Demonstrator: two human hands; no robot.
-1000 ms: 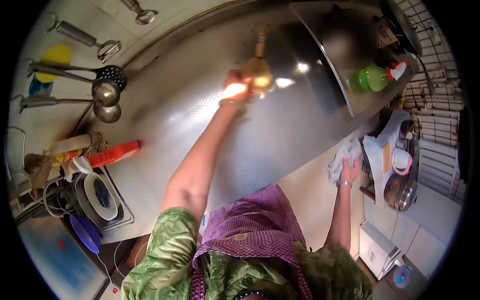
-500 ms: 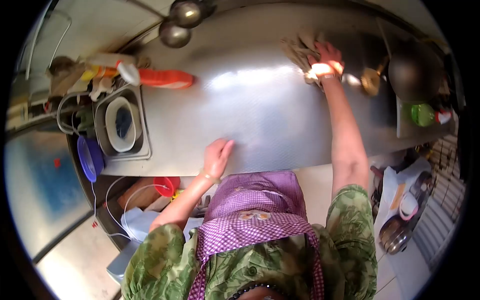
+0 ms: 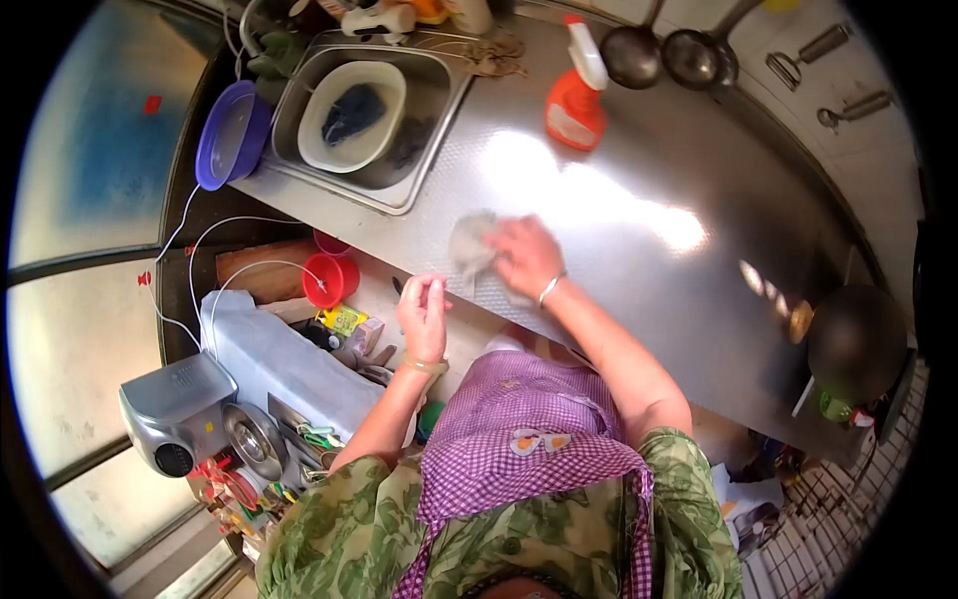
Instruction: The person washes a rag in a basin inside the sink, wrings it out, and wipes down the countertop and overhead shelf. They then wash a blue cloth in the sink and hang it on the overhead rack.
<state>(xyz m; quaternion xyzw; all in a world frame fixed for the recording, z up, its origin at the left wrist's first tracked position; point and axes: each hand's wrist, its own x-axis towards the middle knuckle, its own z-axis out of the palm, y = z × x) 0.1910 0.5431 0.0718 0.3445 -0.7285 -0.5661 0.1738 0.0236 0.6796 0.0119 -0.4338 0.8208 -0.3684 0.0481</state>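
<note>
My right hand (image 3: 526,258) is closed on a greyish cloth (image 3: 471,244), which lies on the metal countertop (image 3: 619,290) near its front edge; both are slightly blurred. In front of that edge, my left hand (image 3: 424,317) is raised with its fingers curled in, and nothing shows in it. An orange spray bottle (image 3: 576,112) with a white and red head stands on the counter beyond the cloth. To the left is a metal sink (image 3: 431,150) holding a white basin (image 3: 387,80) with a dark blue cloth (image 3: 351,112) inside.
A purple basin (image 3: 232,137) sits beside the sink. Ladles (image 3: 631,58) hang along the back wall. At the right end are a dark wok (image 3: 856,341) and a green bottle (image 3: 836,407). Under the counter are a red bucket (image 3: 330,280) and a silver appliance (image 3: 180,409).
The view has turned left. My right hand has swept the cloth from the far right of the counter back toward the sink side. My left hand's fingers are more curled.
</note>
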